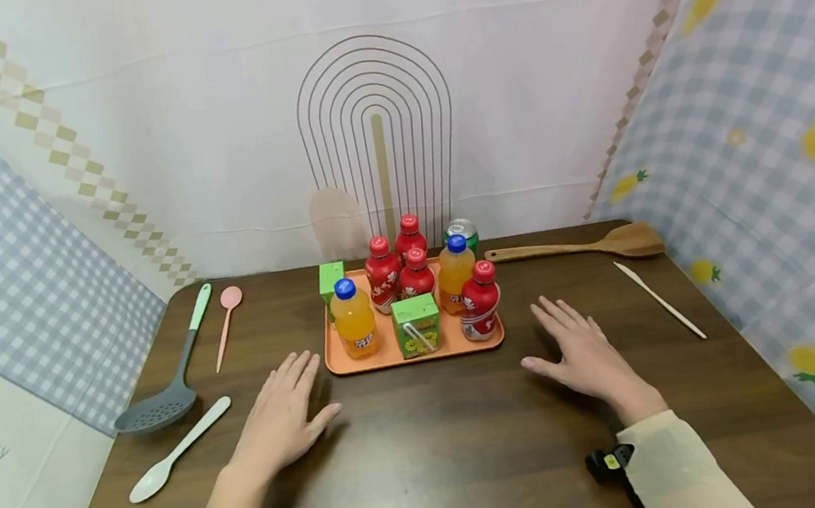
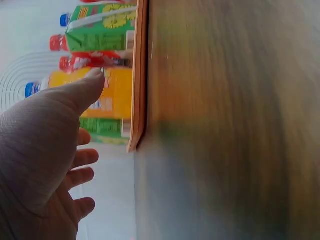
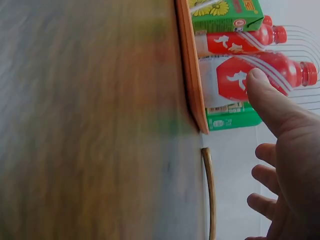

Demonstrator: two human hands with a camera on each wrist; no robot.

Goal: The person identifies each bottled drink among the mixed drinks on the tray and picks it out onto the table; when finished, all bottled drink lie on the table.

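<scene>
An orange tray [image 1: 363,365] holds several red bottles [image 1: 479,306], two orange-drink bottles with blue caps [image 1: 355,327] and two green drink cartons [image 1: 418,330]. The front carton has a white straw on its side. My left hand [image 1: 275,420] is spread just off the tray's left front corner; in the left wrist view its thumb [image 2: 85,92] overlaps an orange-drink bottle [image 2: 117,92]. On the opposite side my right hand [image 1: 589,359] is spread near the right front corner, apart from the tray. Neither hand holds anything. A green-and-silver can [image 1: 461,231] is partly hidden at the back right.
Left on the dark wooden table [image 1: 430,452] lie a grey slotted turner [image 1: 164,406], a pink spoon [image 1: 230,299] and a white spoon [image 1: 181,449]. A wooden spatula [image 1: 628,240] and a thin pale knife-like stick [image 1: 658,299] lie right. Cloth hangs behind and at both sides.
</scene>
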